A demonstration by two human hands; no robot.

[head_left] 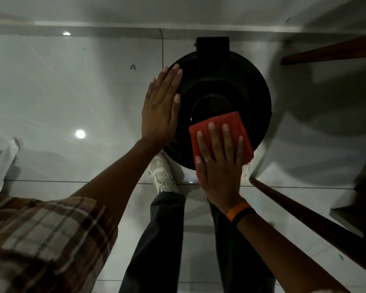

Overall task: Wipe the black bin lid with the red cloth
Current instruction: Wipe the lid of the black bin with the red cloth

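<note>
A round black bin lid [237, 85] with a raised centre and a hinge block at its far edge sits directly below me on the floor. My right hand [220, 166] lies flat with spread fingers on a folded red cloth [232, 125], pressing it onto the lid's near right part. My left hand [161, 108] rests flat against the lid's left rim, fingers straight and together, holding nothing.
Glossy white floor tiles [72, 92] reflect ceiling lights. Dark wooden furniture legs [304, 214] slant at the right. My white shoe [163, 174] stands just in front of the bin. A white plastic bag [0, 168] lies at the left edge.
</note>
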